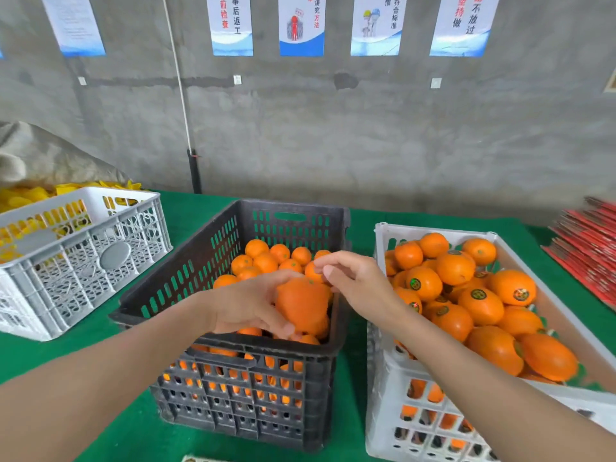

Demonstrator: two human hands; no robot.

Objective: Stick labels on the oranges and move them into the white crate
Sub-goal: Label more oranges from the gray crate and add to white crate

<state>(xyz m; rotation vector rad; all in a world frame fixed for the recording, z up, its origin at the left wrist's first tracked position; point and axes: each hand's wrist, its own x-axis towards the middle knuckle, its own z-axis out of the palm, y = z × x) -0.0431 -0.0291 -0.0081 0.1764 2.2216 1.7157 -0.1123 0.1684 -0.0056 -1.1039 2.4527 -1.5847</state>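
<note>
One orange [301, 303] in left hand [248, 306]

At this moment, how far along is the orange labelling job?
Done: the white plastic crate on the right is heaped with stickered oranges. In hand: the left hand grips one orange over the black plastic crate while the right hand pinches at its top; no label is discernible. Left: many unlabelled oranges in the black crate.

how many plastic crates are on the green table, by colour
White slatted plastic crates: 2, one holding labelled oranges, one holding yellow pieces
Black slatted plastic crate of unlabelled oranges: 1
Total: 3
</note>
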